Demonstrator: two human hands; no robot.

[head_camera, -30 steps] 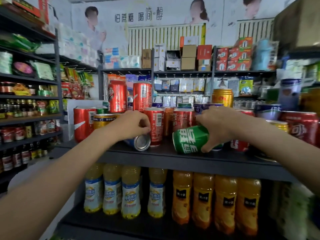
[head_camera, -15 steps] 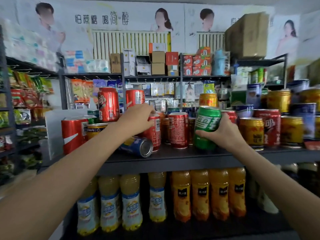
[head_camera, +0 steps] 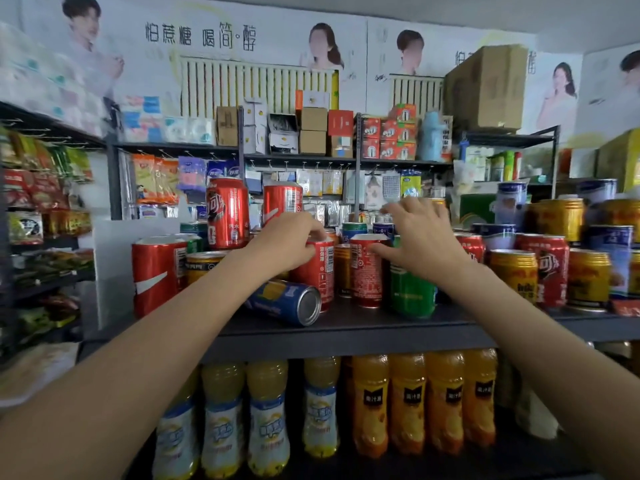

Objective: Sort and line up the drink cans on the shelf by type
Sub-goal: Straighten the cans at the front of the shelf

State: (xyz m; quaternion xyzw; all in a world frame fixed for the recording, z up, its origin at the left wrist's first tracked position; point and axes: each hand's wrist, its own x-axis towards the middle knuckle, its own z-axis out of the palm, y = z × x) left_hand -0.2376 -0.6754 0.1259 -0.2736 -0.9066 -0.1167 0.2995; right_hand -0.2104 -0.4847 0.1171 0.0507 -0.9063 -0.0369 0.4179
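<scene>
Left hand (head_camera: 287, 242) grasps an upright red can (head_camera: 317, 271); right hand (head_camera: 420, 237), fingers spread and released, hovers above the green can (head_camera: 412, 292)

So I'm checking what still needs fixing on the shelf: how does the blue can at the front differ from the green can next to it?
The blue can lies on its side, its silver end facing outward; the green can stands upright. The blue can has a yellow patch on its label; the green one is plain green with faint print. No hand touches the blue can, while the right hand hovers just above the green one. Both sit at the front of the same dark shelf.
</scene>
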